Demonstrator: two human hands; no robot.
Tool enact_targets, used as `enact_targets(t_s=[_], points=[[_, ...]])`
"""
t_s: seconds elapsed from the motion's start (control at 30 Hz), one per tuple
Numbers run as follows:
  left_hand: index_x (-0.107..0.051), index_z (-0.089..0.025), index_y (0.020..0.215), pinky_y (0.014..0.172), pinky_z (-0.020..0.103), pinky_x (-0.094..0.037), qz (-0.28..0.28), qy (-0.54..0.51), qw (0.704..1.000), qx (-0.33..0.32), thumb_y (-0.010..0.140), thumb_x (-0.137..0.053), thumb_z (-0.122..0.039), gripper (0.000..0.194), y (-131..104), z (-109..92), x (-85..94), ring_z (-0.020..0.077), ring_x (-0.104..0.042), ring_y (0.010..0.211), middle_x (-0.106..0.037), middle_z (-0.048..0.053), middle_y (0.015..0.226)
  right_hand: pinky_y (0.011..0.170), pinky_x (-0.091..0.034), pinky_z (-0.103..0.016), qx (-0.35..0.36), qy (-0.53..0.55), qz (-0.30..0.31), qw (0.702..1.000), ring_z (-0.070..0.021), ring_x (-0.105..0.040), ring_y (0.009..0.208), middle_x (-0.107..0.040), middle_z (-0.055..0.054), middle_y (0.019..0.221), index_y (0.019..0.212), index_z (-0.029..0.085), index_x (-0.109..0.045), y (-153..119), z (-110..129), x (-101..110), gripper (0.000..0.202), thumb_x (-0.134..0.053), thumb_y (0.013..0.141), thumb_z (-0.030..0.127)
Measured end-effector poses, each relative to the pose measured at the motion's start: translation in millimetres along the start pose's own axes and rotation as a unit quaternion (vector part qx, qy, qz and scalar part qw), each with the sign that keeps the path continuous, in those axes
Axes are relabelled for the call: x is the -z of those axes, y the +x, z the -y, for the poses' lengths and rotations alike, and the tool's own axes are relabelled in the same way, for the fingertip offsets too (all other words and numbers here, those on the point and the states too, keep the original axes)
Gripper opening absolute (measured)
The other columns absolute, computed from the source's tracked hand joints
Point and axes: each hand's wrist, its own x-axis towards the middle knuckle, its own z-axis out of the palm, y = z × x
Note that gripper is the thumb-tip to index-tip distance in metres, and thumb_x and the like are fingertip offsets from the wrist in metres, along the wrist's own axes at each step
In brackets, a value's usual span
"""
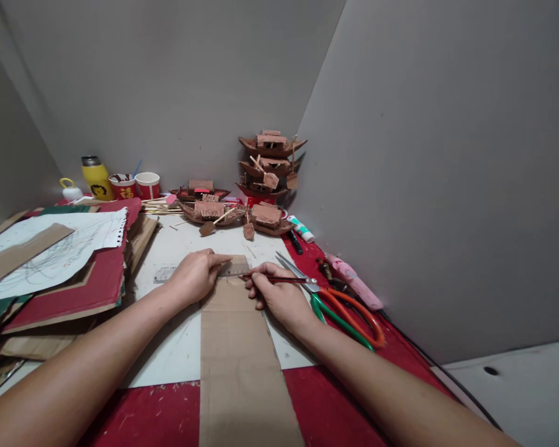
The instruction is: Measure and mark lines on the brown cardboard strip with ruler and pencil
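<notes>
A long cardboard strip (237, 354) runs from the near edge up to the middle of the white board. Across its far end lies a clear ruler (165, 274). My left hand (198, 273) presses on the ruler, its index finger stretched out toward the right along it. In my right hand (274, 288) is a dark red pencil (284, 280), pinched by thumb and fingers, its tip near the ruler's edge at the strip's right side. Scissors (345, 310) with orange and green handles lie just right of my right hand.
Cardboard sheets (84, 298) and paper are piled at left. Small boat models (209, 211) stand at the back, several stacked (272, 164). A yellow bottle (97, 180) and paper cups (148, 185) are back left. A pink roll (356, 282) lies along the right wall.
</notes>
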Motion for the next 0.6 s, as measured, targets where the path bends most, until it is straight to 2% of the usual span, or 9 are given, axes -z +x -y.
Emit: enact_targets(t_s=[0.6], points=[[-0.068,-0.024,0.118,0.070,0.030,-0.044,0.005,0.009,1.000,0.003,0.091,-0.042,-0.020,0.037,-1.0,0.2,0.1,0.0208,-0.062,0.078,-0.067,0.007,0.085,0.040,-0.043,-0.017,0.003,0.006,-0.004,1.000,-0.0109,-0.056,0.056,-0.064,-0.002,0.068,0.074,0.018,-0.057,-1.5,-1.5,-0.3,0.012,-0.057,0.072,0.030]])
